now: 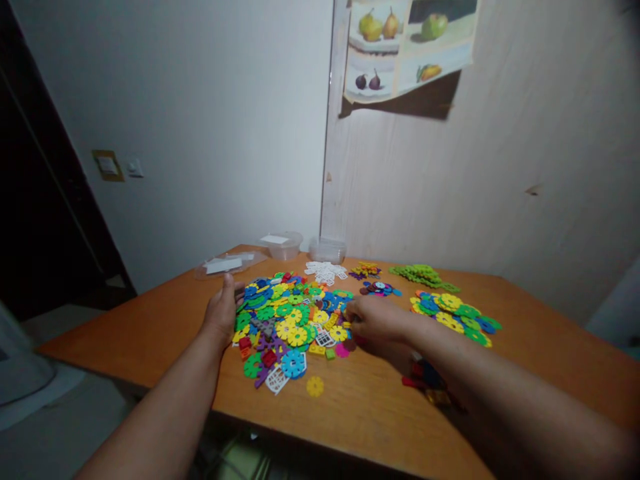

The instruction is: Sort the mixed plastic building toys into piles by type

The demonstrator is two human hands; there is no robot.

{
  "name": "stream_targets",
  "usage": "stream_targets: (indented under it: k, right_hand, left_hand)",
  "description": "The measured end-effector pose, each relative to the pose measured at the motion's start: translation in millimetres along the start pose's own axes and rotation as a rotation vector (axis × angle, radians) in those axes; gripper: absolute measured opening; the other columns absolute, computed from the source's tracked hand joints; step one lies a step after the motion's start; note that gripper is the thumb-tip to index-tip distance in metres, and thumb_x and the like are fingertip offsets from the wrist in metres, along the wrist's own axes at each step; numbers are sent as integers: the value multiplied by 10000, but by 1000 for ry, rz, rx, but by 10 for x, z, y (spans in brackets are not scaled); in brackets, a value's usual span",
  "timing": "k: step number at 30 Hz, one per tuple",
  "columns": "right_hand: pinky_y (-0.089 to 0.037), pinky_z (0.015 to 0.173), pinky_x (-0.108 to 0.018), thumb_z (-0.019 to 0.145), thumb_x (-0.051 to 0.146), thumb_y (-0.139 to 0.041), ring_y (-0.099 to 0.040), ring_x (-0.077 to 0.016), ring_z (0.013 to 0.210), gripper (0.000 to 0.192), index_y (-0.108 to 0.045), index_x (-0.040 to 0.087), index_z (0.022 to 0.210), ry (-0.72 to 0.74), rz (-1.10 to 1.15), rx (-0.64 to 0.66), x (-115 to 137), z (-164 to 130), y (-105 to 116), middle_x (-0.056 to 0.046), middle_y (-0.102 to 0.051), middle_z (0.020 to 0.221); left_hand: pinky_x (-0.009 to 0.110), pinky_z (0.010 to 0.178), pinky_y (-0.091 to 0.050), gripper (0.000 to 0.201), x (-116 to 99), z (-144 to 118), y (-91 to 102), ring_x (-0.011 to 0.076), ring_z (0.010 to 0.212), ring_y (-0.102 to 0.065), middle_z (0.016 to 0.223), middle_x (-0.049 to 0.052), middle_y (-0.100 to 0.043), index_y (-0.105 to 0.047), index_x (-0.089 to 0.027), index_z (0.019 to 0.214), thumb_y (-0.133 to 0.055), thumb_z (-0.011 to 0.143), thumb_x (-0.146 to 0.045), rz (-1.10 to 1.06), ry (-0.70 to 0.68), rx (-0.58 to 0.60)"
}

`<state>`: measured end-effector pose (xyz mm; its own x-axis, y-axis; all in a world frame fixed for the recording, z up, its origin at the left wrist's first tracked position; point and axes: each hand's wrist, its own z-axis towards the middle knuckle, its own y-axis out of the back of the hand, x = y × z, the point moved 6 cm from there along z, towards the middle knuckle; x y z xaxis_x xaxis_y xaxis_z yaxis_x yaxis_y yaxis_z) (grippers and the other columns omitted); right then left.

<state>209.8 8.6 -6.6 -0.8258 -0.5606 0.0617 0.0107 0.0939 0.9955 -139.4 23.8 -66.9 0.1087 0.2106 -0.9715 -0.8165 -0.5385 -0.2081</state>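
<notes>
Right forearm (490,357) closest to the head camera, stretched beside loose red pieces (412,383): dip it and they could scatter! Left hand (221,310) open at the left side of the mixed pile (290,313) on the table (370,417); right hand (369,317) curled at its right, grip hidden, can't tell. A broad sweep could knock the yellow disc (315,387) off the front.

Probably a room in a home, though perhaps a classroom: a sheet of fruit pictures (404,53) hangs on the wall (425,180) above the fingers (356,312), a switch (134,167) sits well left, and toy-like plastic pieces (286,312) lie on the counter (370,413) between them.
</notes>
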Motion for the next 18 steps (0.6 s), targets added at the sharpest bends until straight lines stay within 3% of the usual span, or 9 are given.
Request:
stream_targets:
  k: [6, 9, 13, 18]
  right_hand:
    - [-331, 600, -243, 813, 257, -599, -536, -138, 709, 108, -643, 187, 884, -74, 201, -84, -446, -614, 234, -19, -661, 811]
    - [-333, 601, -254, 840, 304, -592, -506, -138, 693, 119, -606, 185, 844, -138, 196, -108, -703, -990, 293, -21, -630, 795]
    - [-332, 610, -263, 865, 359, -596, -517, -154, 722, 169, -606, 192, 842, -217, 170, -100, -989, -1380, 201, -32, -633, 811]
    - [-313, 594, -256, 829, 275, -606, -523, -150, 707, 81, -623, 196, 832, -304, 169, -28, -1149, -1603, -33, -28, -643, 794]
  left_hand:
    - [448, 1058, -526, 711, 9, 24, 8, 289, 1162, -687, 1144, 195, -742, -736, -120, 1072, -436, 927, -748, 39, 4, 0]
    - [450, 1065, -520, 711, 18, 40, 25, 285, 1155, -689, 1140, 190, -745, -738, -124, 1077, -425, 930, -745, 56, 6, -7]
    - [470, 1069, -516, 726, 27, 69, 45, 290, 1136, -695, 1126, 184, -750, -737, -129, 1076, -416, 921, -762, 91, -4, 2]
    - [483, 1062, -520, 729, 51, 84, 64, 290, 1105, -703, 1113, 189, -749, -726, -120, 1077, -434, 909, -767, 80, -7, -9]
